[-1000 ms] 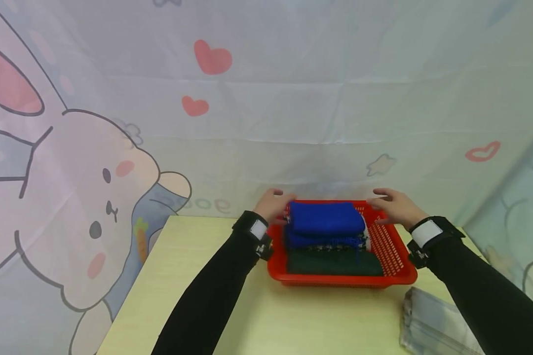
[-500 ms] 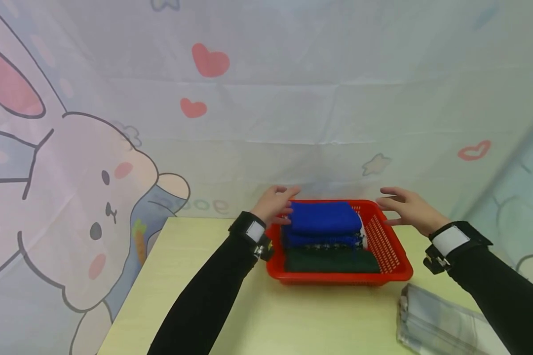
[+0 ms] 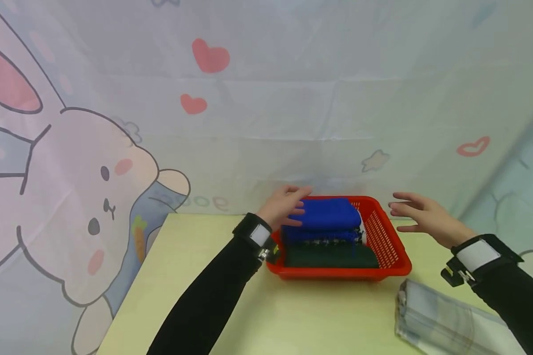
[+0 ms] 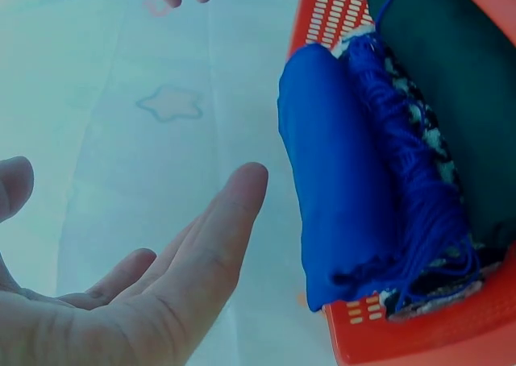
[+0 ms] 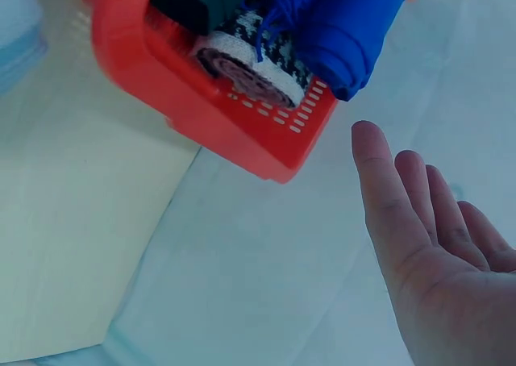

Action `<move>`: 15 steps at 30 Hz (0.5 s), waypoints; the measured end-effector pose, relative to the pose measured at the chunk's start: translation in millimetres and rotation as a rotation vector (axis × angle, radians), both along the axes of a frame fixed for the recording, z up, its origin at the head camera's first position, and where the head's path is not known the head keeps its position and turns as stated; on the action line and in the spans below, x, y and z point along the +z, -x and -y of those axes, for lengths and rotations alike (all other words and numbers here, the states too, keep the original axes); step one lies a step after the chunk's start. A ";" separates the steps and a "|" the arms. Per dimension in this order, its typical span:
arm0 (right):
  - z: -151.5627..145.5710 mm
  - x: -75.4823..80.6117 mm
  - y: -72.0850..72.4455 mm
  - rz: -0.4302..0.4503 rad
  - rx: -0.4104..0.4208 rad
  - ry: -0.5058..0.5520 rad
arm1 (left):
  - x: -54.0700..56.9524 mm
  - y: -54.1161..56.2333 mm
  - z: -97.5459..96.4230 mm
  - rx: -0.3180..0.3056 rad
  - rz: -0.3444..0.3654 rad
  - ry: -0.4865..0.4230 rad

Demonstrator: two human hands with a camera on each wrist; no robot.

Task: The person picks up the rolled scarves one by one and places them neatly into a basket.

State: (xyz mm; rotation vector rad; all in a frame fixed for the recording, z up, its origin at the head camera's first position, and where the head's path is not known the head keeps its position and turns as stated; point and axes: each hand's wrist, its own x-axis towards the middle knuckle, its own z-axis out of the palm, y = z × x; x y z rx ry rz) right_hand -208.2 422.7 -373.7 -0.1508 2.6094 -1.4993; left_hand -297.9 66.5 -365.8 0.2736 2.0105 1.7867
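Note:
A red plastic basket (image 3: pixel 333 274) near the table's back edge holds rolled or folded cloths. Among them are a bright blue fringed scarf (image 3: pixel 328 213), a dark green cloth (image 3: pixel 333 256) at the front, and a black-and-white patterned cloth (image 5: pixel 282 69) partly under the blue one. My left hand (image 3: pixel 285 206) hovers over the basket's back left corner, fingers spread and holding nothing. To the right of the basket, my right hand (image 3: pixel 428 219) is in the air with extended fingers, apart from the rim. Both palms face inward.
A folded grey-white plaid cloth (image 3: pixel 439 315) lies on the pale yellow table (image 3: pixel 311 315) at the front right, partly behind the right sleeve. A printed curtain (image 3: pixel 266 108) with a rabbit and hearts hangs right behind the table.
My right hand has moved rightward, away from the basket's right rim. My left hand has shifted slightly right and its fingers have spread. The basket and cloths stay in place.

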 end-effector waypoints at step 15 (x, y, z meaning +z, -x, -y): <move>-13.7 -5.1 -42.1 -0.074 -0.002 0.058 | 6.2 -31.7 -7.8 -0.087 -0.028 0.002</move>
